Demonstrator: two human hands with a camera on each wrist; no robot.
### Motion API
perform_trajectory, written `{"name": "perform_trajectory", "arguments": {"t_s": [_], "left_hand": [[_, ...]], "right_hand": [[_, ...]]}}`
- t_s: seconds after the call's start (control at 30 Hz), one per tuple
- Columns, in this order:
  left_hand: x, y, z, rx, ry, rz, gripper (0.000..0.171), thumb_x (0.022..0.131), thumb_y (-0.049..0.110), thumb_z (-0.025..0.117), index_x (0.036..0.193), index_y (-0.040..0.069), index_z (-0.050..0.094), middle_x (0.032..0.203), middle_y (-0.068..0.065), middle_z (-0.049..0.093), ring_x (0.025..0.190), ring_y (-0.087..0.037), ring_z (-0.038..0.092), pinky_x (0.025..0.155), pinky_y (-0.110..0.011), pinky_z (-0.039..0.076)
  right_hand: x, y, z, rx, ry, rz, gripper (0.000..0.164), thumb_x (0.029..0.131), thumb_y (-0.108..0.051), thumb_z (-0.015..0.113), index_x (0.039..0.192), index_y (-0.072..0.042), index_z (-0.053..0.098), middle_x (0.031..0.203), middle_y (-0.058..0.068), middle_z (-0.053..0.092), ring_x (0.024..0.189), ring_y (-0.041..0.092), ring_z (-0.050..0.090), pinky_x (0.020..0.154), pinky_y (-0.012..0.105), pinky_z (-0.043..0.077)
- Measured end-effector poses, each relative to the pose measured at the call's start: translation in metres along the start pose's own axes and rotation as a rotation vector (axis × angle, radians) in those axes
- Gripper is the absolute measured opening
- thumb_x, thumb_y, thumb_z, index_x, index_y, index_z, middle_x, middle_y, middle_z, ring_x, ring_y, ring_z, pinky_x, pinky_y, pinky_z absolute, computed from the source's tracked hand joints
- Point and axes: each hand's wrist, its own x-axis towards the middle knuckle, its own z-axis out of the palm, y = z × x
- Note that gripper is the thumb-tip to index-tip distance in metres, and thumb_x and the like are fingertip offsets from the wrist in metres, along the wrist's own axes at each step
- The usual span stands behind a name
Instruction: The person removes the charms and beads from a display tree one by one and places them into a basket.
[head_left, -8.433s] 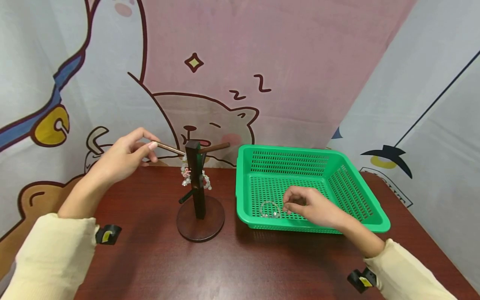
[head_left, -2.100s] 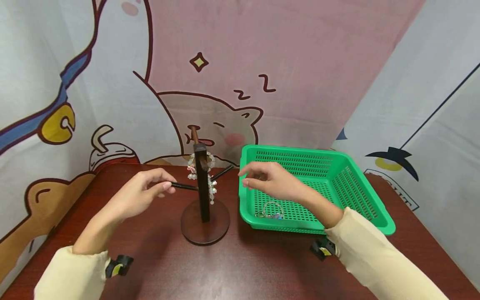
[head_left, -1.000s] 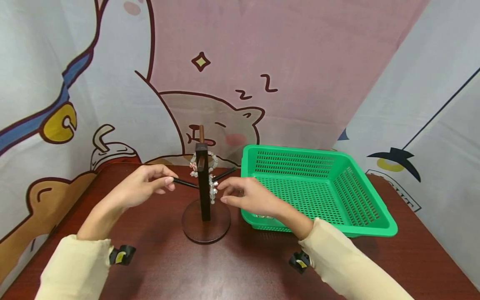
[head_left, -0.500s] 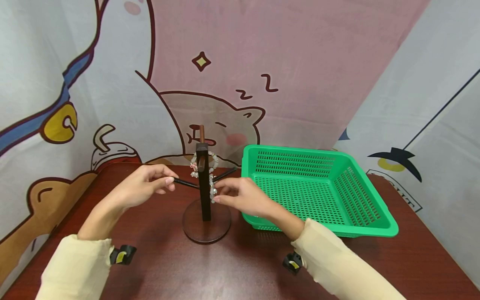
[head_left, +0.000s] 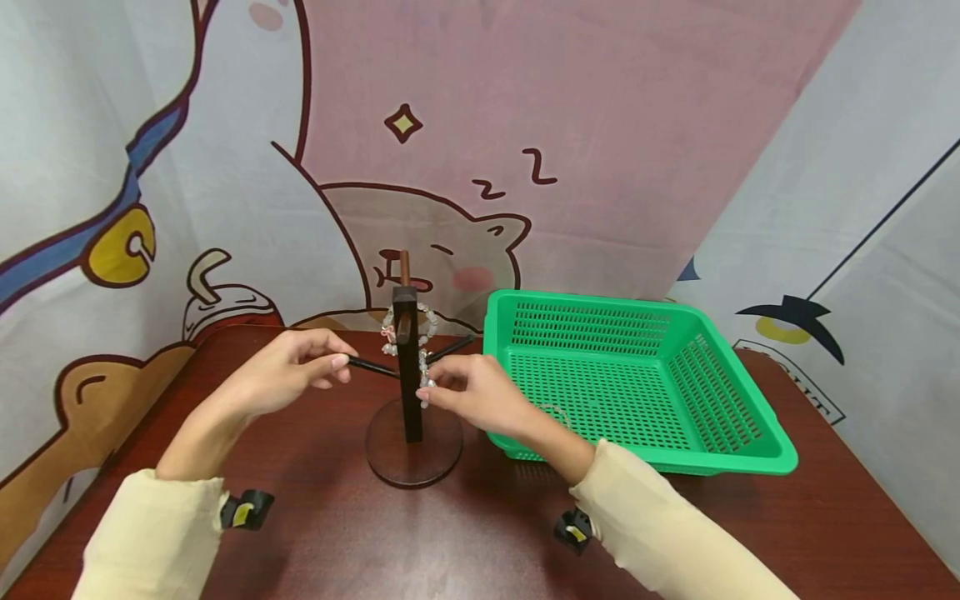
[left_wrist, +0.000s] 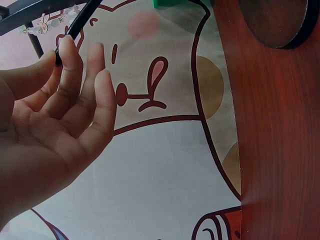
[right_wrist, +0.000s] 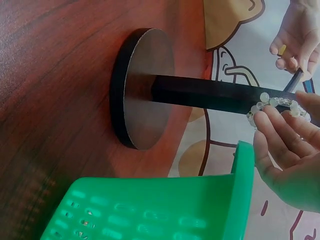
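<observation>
A dark wooden jewelry stand [head_left: 411, 408] with a round base and several pegs stands upright on the table. With thumb and fingertips, my left hand [head_left: 273, 379] pinches the end of a black peg [head_left: 372, 367] on the stand's left. On the post's right side my right hand [head_left: 483, 396] holds a clear beaded bracelet [right_wrist: 265, 101] between thumb and fingers, close against the post. Above it, a pale beaded bracelet [head_left: 431, 321] with a pink charm hangs on the stand, partly hidden by the post. The left wrist view also shows the pinched peg [left_wrist: 82, 21].
A green perforated basket [head_left: 720, 460] sits to the right of the stand, behind my right forearm. Inside lies another beaded bracelet [head_left: 555, 410], mostly hidden by the arm. A printed curtain [head_left: 600, 150] hangs behind the reddish-brown table [head_left: 360, 542].
The stand has turned, and my left hand has gone from an upper peg to a lower one. My right hand has moved left from the basket onto the bracelet at the post.
</observation>
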Motion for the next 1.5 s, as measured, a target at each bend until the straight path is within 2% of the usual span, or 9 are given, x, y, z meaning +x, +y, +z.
{"name": "perform_trajectory", "arguments": {"t_s": [0.27, 0.53, 0.73, 0.87, 1.0, 1.1, 1.5], "left_hand": [[0.0, 0.001, 0.0, -0.011, -0.007, -0.008, 0.017, 0.094, 0.004, 0.049, 0.103, -0.007, 0.058, 0.08, -0.008, 0.062, 0.081, -0.018, 0.062, 0.072, -0.031, 0.051], [0.0, 0.002, -0.001, -0.016, -0.012, -0.016, 0.017, 0.094, 0.003, 0.049, 0.103, -0.008, 0.057, 0.079, -0.009, 0.061, 0.081, -0.018, 0.062, 0.073, -0.035, 0.051], [0.001, 0.002, -0.002, -0.023, -0.025, -0.019, 0.017, 0.094, 0.003, 0.048, 0.103, -0.009, 0.056, 0.079, -0.008, 0.061, 0.081, -0.018, 0.062, 0.072, -0.03, 0.051], [0.001, 0.002, -0.002, -0.028, -0.031, -0.018, 0.017, 0.094, 0.003, 0.048, 0.103, -0.009, 0.056, 0.08, -0.01, 0.061, 0.081, -0.018, 0.062, 0.072, -0.03, 0.051], [0.002, 0.001, -0.002, -0.026, -0.031, -0.017, 0.017, 0.094, 0.003, 0.048, 0.103, -0.008, 0.056, 0.079, -0.009, 0.061, 0.082, -0.018, 0.062, 0.073, -0.031, 0.051], [0.002, 0.001, -0.002, -0.028, -0.029, -0.013, 0.016, 0.094, 0.003, 0.049, 0.103, -0.008, 0.056, 0.078, -0.008, 0.061, 0.082, -0.018, 0.062, 0.073, -0.034, 0.051], [0.001, 0.001, -0.002, -0.02, -0.035, -0.026, 0.018, 0.094, 0.004, 0.048, 0.104, -0.009, 0.056, 0.079, -0.008, 0.061, 0.082, -0.018, 0.062, 0.074, -0.033, 0.051]], "right_hand": [[0.0, 0.001, 0.001, 0.011, -0.004, 0.016, 0.005, 0.085, -0.013, 0.064, 0.086, -0.01, 0.068, 0.075, 0.004, 0.067, 0.06, 0.006, 0.058, 0.057, 0.024, 0.047], [0.001, -0.001, 0.003, 0.006, 0.001, 0.019, 0.006, 0.085, -0.016, 0.065, 0.085, -0.011, 0.068, 0.075, 0.002, 0.066, 0.062, 0.01, 0.06, 0.057, 0.023, 0.046], [0.002, -0.001, 0.003, -0.006, 0.007, 0.02, 0.005, 0.085, -0.013, 0.065, 0.082, -0.01, 0.067, 0.071, -0.001, 0.065, 0.059, 0.007, 0.057, 0.055, 0.022, 0.044], [0.002, -0.001, 0.003, 0.006, 0.007, 0.005, 0.006, 0.085, -0.01, 0.064, 0.08, -0.008, 0.067, 0.068, 0.002, 0.064, 0.06, 0.013, 0.058, 0.054, 0.022, 0.043], [0.001, 0.0, 0.001, 0.003, 0.007, -0.021, 0.006, 0.084, -0.008, 0.063, 0.08, -0.006, 0.066, 0.067, 0.005, 0.063, 0.059, 0.011, 0.057, 0.054, 0.022, 0.042], [0.001, 0.001, 0.0, 0.007, 0.003, -0.035, 0.006, 0.084, -0.007, 0.062, 0.08, -0.005, 0.066, 0.066, 0.004, 0.063, 0.058, 0.005, 0.054, 0.054, 0.022, 0.042], [-0.001, -0.002, -0.007, -0.023, 0.01, -0.041, 0.004, 0.081, -0.006, 0.062, 0.079, -0.005, 0.066, 0.068, -0.001, 0.064, 0.063, 0.004, 0.054, 0.056, 0.02, 0.043]]}}
